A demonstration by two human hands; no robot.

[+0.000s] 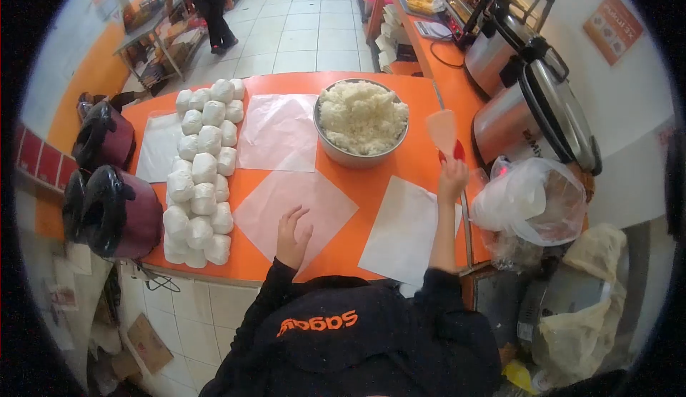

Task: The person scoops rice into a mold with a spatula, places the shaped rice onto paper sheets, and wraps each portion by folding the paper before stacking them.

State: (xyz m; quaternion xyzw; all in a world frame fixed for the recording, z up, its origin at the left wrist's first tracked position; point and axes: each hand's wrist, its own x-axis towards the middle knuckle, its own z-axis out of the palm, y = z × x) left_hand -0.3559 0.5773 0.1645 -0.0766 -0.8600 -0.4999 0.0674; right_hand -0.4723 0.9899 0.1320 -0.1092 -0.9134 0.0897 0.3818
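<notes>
My left hand [293, 238], empty and with its fingers apart, is over the lower edge of a pink paper sheet [307, 200] laid diagonally on the orange table [371, 190]. My right hand [453, 177] grips a pale pink rice paddle [442, 131] by its red handle, with the blade pointing away from me. Left of the paddle stands a metal bowl [357, 160] heaped with white rice [363, 115]. Another pink sheet [279, 132] lies left of the bowl. White wrapped bundles [204, 168] are stacked in rows at the left.
Dark red cookers [125, 211] stand at the left edge. White paper [400, 229] lies near my right forearm. On the right are large metal cookers [529, 122] and a clear plastic bag [547, 204]. A person [204, 4] in dark clothes is at the far left.
</notes>
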